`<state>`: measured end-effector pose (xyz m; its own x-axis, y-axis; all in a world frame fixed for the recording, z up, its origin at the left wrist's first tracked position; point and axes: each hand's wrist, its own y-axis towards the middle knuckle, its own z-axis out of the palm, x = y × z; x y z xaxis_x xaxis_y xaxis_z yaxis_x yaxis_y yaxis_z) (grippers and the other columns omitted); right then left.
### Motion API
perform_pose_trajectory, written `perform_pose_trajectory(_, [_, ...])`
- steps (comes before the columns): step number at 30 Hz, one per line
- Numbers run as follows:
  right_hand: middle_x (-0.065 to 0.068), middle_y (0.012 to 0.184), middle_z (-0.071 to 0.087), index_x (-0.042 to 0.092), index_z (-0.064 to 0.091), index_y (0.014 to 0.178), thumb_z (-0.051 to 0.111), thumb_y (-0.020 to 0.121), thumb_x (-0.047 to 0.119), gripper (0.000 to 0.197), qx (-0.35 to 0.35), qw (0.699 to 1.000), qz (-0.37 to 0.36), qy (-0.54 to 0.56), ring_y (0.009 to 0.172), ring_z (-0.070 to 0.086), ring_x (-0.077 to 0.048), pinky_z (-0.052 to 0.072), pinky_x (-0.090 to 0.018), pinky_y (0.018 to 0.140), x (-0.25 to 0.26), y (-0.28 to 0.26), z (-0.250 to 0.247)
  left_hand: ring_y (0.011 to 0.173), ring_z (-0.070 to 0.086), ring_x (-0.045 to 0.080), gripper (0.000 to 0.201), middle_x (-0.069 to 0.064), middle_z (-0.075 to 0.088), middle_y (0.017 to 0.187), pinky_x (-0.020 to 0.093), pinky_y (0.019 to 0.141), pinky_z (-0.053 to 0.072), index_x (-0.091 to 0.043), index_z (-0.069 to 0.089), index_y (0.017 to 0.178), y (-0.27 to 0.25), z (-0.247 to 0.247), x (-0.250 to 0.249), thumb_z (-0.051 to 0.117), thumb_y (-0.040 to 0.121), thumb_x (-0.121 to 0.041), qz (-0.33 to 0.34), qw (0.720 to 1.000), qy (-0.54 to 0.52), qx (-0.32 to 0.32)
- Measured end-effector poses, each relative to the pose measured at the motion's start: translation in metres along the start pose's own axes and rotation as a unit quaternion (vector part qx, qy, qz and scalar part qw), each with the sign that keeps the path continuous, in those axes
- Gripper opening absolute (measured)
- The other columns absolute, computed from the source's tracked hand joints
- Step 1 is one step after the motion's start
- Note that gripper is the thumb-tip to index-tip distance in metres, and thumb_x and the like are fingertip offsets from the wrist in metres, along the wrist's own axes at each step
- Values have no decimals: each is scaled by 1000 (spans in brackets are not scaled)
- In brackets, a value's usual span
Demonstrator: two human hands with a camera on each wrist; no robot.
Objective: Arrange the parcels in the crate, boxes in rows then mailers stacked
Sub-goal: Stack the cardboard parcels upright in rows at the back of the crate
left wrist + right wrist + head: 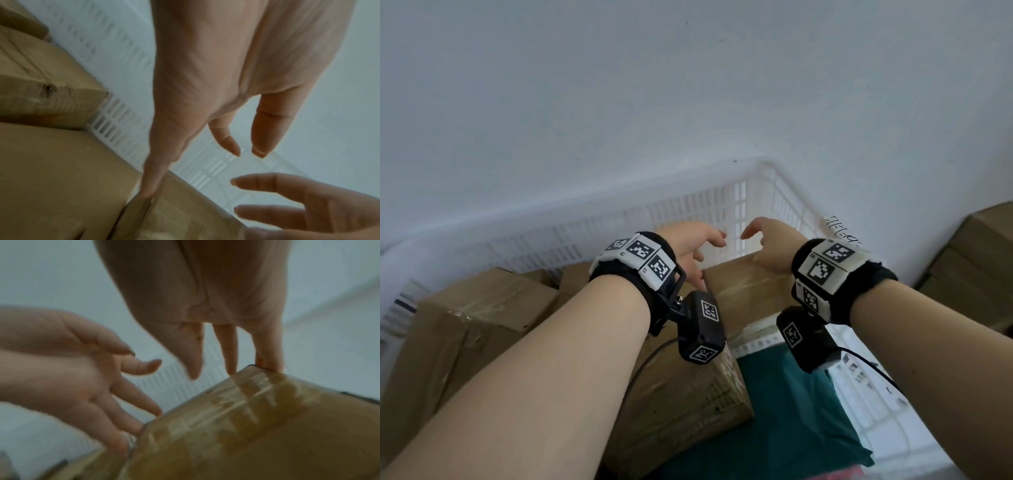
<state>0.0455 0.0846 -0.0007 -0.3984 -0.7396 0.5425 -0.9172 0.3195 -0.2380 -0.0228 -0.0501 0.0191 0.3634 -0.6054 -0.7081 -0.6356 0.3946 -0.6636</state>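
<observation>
A white slatted crate holds several brown cardboard boxes. Both hands hover over a taped box at the crate's far right corner. My left hand has spread, relaxed fingers; in the left wrist view one fingertip touches the seam where this box meets its neighbour. My right hand is also spread, and its fingertips touch the far edge of the box. Neither hand grips anything. A teal mailer lies on the crate floor near me, right of another box.
A big box fills the crate's left side, with smaller ones behind it. More cardboard boxes are stacked outside the crate at the right. A white wall stands right behind the crate. Something red shows at the bottom edge.
</observation>
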Motion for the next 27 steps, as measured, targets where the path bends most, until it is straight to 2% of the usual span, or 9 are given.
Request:
perform_pose_trajectory(3, [0, 135, 48, 31, 34, 140, 80, 66, 32, 87, 95, 986, -3, -137, 124, 46, -27, 42, -41, 102, 0, 3, 18, 138, 30, 41, 52, 23, 29, 148, 51, 107, 39, -20, 42, 141, 3, 4, -1, 51, 93, -5, 26, 1000, 9, -2])
perform_pose_trajectory(5, [0, 131, 44, 39, 24, 141, 84, 54, 47, 106, 127, 956, -5, -264, 123, 39, -32, 42, -48, 100, 1, 3, 30, 138, 30, 41, 49, 25, 28, 148, 51, 107, 40, -22, 44, 140, 5, 5, -1, 50, 94, -8, 24, 1000, 1, 8])
perform_pose_trajectory(8, [-4, 138, 32, 38, 11, 144, 87, 52, 42, 120, 129, 929, -14, -346, 131, 25, -39, 36, -53, 103, 0, 4, 40, 136, 35, 42, 46, 22, 25, 151, 49, 106, 41, -20, 43, 140, 3, 1, -3, 47, 95, -12, 7, 1000, -2, 18])
perform_pose_trajectory(11, [-13, 142, 31, 26, 15, 146, 84, 60, 29, 110, 106, 923, -50, -367, 136, 21, -36, 25, -50, 113, 7, 6, 40, 137, 39, 33, 48, 14, 37, 149, 46, 106, 40, -12, 38, 144, 4, -8, -2, 46, 97, -19, 6, 993, 114, -25])
perform_pose_trajectory(13, [-13, 135, 42, 21, 26, 143, 83, 61, 26, 100, 114, 921, -50, -369, 128, 38, -33, 34, -48, 108, 15, 10, 36, 129, 49, 29, 42, 12, 52, 139, 37, 104, 41, -4, 49, 136, 1, -14, 2, 45, 98, -20, 25, 949, 302, -85])
perform_pose_trajectory(16, [-5, 118, 61, 20, 49, 131, 86, 48, 30, 91, 164, 920, -31, -355, 105, 61, -29, 51, -40, 90, 22, 34, 26, 129, 48, 28, 40, 15, 50, 141, 33, 106, 36, 0, 51, 134, -2, -22, 14, 37, 101, -19, 0, 868, 487, -94])
perform_pose_trajectory(18, [-2, 112, 67, 21, 58, 126, 84, 36, 32, 94, 189, 920, -32, -342, 98, 65, -26, 55, -39, 86, 26, 51, 19, 133, 44, 27, 43, 14, 45, 145, 33, 109, 34, 0, 45, 138, -1, -27, 24, 36, 102, -21, -32, 847, 523, -88])
perform_pose_trajectory(23, [-8, 140, 52, 12, 49, 138, 78, 69, 31, 78, 264, 894, -19, -362, 127, 51, -28, 44, -37, 103, 36, 74, 12, 135, 42, 25, 45, 11, 44, 147, 34, 112, 34, -3, 43, 141, -2, -28, 36, 37, 102, -25, -62, 837, 540, -56])
perform_pose_trajectory(27, [-6, 126, 62, 13, 60, 128, 78, 70, 33, 63, 232, 909, -9, -346, 116, 59, -26, 48, -35, 99, 38, 90, 11, 132, 45, 25, 45, 11, 46, 145, 33, 109, 35, -4, 44, 140, 0, -24, 35, 38, 101, -27, -61, 830, 553, -29])
